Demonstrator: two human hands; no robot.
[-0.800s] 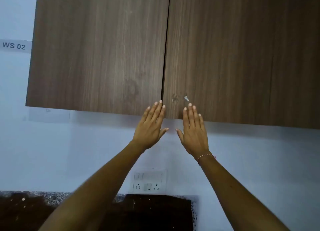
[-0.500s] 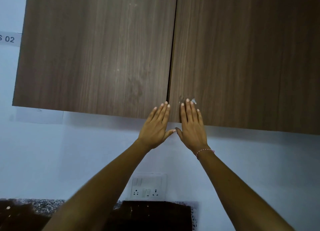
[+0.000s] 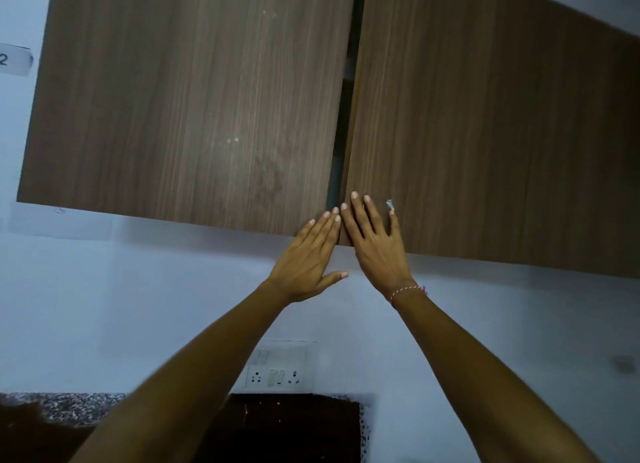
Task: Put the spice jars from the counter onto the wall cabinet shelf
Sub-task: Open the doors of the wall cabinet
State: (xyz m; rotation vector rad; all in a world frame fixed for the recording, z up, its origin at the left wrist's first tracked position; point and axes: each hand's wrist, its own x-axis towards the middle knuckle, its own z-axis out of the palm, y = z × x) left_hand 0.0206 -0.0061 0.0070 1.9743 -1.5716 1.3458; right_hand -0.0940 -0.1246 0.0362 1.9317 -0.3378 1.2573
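The wall cabinet [image 3: 207,98] is up on the wall, doors nearly closed, with a dark gap between them. The left hand [image 3: 304,258] lies flat on its left door's bottom corner. The right hand [image 3: 374,244] lies flat on its right door [image 3: 485,133]. No spice jars show.

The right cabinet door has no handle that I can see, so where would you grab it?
Probably the right door by its inner vertical edge near the bottom corner, from the centre gap, hooking fingertips behind it. The face is flat, and that dark gap exposes the edge beside the right hand.
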